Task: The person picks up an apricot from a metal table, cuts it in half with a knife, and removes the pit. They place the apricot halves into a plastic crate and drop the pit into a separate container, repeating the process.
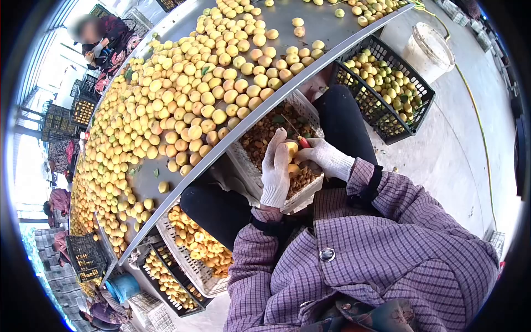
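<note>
Purple checked jacket [387, 249] fills the lower right of the frame, its sleeves reaching up to the centre, where both gloved hands meet above a white crate [244, 166]. The left hand [275, 170] points its fingers toward the top of the frame, closed against a yellow fruit [291, 149] at the centre, while the right hand [332, 159] comes in from the right, fingers curled leftward, gripping a red-handled knife [303, 142] whose thin blade slants toward the upper left
</note>
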`<state>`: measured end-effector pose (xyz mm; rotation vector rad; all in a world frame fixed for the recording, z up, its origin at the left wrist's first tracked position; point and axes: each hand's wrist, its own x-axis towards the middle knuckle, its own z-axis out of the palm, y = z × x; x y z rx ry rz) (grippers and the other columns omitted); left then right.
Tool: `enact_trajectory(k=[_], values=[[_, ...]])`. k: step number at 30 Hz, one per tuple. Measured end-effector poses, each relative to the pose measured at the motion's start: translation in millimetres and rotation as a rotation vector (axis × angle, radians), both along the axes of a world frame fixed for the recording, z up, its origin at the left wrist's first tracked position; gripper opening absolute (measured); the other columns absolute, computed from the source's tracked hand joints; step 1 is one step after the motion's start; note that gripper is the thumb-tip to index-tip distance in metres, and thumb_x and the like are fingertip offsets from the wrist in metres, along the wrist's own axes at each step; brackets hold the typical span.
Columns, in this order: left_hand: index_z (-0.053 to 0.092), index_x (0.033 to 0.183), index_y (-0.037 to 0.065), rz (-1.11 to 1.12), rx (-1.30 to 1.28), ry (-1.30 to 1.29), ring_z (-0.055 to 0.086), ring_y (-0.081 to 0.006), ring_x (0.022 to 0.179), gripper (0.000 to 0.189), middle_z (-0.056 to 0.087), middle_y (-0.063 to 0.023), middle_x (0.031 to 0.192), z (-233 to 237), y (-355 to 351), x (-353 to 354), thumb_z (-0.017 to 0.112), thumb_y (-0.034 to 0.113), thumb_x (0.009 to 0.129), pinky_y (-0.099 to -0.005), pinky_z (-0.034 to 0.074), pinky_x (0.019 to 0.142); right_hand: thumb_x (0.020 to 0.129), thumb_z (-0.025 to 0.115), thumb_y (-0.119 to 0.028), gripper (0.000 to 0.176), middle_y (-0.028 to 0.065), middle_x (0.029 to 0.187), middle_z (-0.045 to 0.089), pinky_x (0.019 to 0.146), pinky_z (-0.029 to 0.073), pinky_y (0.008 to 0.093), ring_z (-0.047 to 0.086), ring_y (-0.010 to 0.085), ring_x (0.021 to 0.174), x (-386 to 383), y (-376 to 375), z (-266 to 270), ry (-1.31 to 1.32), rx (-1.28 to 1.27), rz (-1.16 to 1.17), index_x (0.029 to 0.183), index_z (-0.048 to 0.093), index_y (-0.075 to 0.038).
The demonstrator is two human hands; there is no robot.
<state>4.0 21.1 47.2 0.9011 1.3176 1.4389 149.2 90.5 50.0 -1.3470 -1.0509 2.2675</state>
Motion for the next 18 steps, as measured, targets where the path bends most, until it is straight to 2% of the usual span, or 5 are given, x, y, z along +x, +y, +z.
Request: enact_trajectory(k=[5, 8, 13, 15, 18], values=[[0.052, 0.133, 0.005, -0.067, -0.114, -0.571, 0.061, -0.0269, 0.113, 0.059, 0.062, -0.015, 0.126, -7.8, 3.6, -8.9, 0.047, 0.054, 0.101, -0.0389, 0.051, 0.1, 0.084, 0.072, -0.013, 0.017, 0.0007, 0.068, 0.06, 0.046, 0.039, 0.026, 0.05, 0.009, 0.05, 0.9, 2.6, -5.6, -0.173, 0.393, -0.078, 0.097, 0.065, -0.004], [0.053, 0.131, 0.005, 0.025, -0.293, -0.983, 0.062, -0.0308, 0.113, 0.056, 0.062, -0.0158, 0.124, 0.4, 4.0, -7.4, 0.05, 0.051, 0.101, -0.0446, 0.055, 0.095, 0.085, 0.071, -0.007, 0.014, 0.0047, 0.079, 0.069, 0.049, 0.046, 0.025, 0.057, 0.0098, 0.055, 7.1, 11.5, -9.2, -0.106, 0.236, -0.131, 0.096, 0.064, -0.002], [0.053, 0.131, 0.005, -0.006, -0.208, -0.91, 0.064, -0.0303, 0.109, 0.052, 0.063, -0.0153, 0.123, -4.6, 3.3, -6.2, 0.053, 0.047, 0.101, -0.0452, 0.056, 0.091, 0.09, 0.073, -0.019, 0.027, 0.0048, 0.086, 0.069, 0.063, 0.052, 0.0273, 0.063, 0.011, 0.07, 7.2, 5.4, -18.3, -0.174, 0.412, -0.009, 0.108, 0.065, 0.0], [0.05, 0.133, 0.005, -0.064, -0.075, -0.841, 0.068, -0.0273, 0.095, 0.052, 0.064, -0.0153, 0.121, -6.3, -2.9, -16.8, 0.052, 0.046, 0.101, -0.0423, 0.059, 0.082, 0.092, 0.07, -0.032, 0.029, 0.0008, 0.074, 0.063, 0.059, 0.049, 0.0269, 0.058, 0.0094, 0.063, 3.5, 6.2, -21.7, -0.258, 0.386, 0.038, 0.099, 0.065, -0.004], [0.048, 0.135, 0.003, 0.173, 0.088, -0.493, 0.069, -0.0241, 0.073, 0.05, 0.066, -0.018, 0.114, 38.1, -30.1, -41.9, 0.045, 0.043, 0.105, -0.0363, 0.059, 0.067, 0.097, 0.063, -0.029, 0.023, -0.0015, 0.068, 0.052, 0.038, 0.033, 0.0256, 0.043, 0.0074, 0.044, 3.3, 5.7, -3.9, -0.154, 0.239, -0.067, 0.1, 0.058, -0.007]])
